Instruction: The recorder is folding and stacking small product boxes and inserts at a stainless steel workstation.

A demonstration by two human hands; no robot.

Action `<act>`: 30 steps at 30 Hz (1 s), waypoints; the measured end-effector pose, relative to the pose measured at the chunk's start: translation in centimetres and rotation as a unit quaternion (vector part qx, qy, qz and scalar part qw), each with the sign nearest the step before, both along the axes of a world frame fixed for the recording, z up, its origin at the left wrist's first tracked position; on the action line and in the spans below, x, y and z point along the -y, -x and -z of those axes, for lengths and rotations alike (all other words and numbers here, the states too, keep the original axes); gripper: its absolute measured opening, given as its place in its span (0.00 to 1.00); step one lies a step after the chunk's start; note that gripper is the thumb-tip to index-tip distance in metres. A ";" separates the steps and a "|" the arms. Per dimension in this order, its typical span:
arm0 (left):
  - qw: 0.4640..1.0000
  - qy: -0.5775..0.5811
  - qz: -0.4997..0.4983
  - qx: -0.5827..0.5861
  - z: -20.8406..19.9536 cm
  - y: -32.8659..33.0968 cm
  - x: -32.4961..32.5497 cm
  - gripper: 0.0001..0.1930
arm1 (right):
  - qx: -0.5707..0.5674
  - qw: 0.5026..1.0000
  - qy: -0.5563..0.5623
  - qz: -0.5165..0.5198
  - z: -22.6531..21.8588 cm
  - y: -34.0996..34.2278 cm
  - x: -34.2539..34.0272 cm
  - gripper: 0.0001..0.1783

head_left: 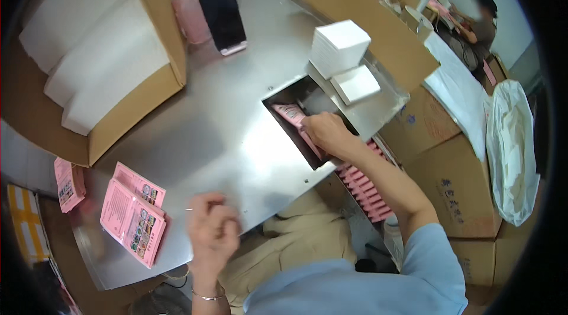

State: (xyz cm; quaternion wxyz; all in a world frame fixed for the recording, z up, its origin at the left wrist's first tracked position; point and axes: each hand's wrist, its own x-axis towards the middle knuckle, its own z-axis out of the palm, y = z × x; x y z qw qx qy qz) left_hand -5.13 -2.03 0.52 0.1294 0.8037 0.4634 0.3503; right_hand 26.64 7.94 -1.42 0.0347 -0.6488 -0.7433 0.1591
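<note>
My right hand (328,133) reaches into a rectangular opening in the metal table and grips a pink printed packet (288,114), which lies slanted along the opening's left side. The fingers hide part of the packet. My left hand (213,231) hovers over the table's front edge, slightly blurred, its fingers curled inward. A thin glint shows beside its fingertips, too small to name. To the left of that hand, a small pile of pink printed packets (133,214) lies on the table.
A tall open carton (136,105) with white stacks stands at left. A phone (222,18) leans near a pink bottle (190,10). White card stacks (340,49) flank the opening. Below the table, a box holds rows of pink packets (365,188). Another person (476,31) sits far right.
</note>
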 end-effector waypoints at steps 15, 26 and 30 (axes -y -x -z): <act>0.996 0.009 -0.044 -0.077 0.2 3.5 -2.1 0.15 | 0.060 0.889 -0.439 0.115 0.7 -7.7 -0.7 0.04; 0.991 0.056 -0.016 -0.119 0.6 -5.9 -2.1 0.49 | -0.082 0.871 -0.394 -0.282 0.1 6.7 9.3 0.22; 0.995 0.022 -0.065 -0.079 0.1 -9.1 -2.6 0.49 | -0.040 0.925 -0.294 -0.237 -0.9 8.9 3.8 0.12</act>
